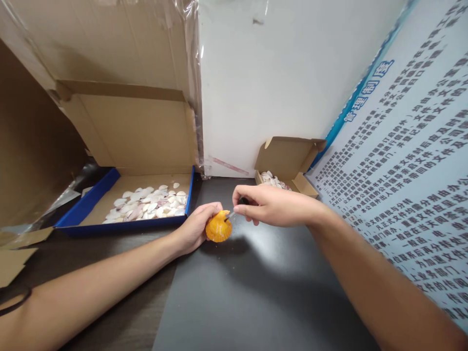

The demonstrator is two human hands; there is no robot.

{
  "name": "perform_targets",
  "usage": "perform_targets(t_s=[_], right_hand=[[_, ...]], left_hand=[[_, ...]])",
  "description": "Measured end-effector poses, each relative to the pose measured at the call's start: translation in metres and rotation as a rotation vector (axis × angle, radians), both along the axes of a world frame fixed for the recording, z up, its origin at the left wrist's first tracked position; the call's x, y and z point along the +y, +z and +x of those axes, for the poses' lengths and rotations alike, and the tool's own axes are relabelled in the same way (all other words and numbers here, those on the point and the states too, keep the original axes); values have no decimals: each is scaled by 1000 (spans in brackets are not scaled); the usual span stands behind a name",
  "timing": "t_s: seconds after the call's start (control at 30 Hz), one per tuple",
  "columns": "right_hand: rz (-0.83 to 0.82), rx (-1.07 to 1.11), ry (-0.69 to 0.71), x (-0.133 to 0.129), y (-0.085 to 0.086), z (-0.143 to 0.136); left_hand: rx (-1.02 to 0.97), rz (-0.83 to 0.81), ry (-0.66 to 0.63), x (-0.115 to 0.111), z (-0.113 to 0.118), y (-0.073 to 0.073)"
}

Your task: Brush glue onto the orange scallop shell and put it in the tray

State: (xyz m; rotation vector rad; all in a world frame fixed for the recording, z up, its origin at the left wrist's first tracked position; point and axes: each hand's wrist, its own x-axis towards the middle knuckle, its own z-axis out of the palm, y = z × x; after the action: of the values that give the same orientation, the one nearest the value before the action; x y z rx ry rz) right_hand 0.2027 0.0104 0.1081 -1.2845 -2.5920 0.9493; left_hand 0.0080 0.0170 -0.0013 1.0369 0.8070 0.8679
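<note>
An orange, ribbed shell (218,227) is held by my left hand (199,225), whose fingers are closed on its upper left edge. My right hand (261,204) is just to the right of the shell, with thumb and fingers closed round a small tool (243,201) with a dark handle. The tool's thin, clear-looking tip points left toward the shell's top; whether it touches the shell cannot be made out. Both hands are above a grey mat (256,292), and small crumbs lie on it below the shell.
A blue-edged open box (126,226) at the left holds many pale shells (146,204). Behind my right hand stands a smaller open cardboard box (288,158) with more shells (272,180). A printed board (402,170) leans at the right; cardboard pieces (14,261) lie at the far left.
</note>
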Motion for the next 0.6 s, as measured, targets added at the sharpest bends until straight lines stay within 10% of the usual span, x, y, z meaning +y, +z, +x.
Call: perform_targets(t_s=[0.3,0.6], right_hand=[[-86,-99,71,-4,2,-3],[223,-43,-92,-15,-6,-12]], left_hand=[[7,16,1,-1,0,1],[-18,14,-2,1,-1,-1]])
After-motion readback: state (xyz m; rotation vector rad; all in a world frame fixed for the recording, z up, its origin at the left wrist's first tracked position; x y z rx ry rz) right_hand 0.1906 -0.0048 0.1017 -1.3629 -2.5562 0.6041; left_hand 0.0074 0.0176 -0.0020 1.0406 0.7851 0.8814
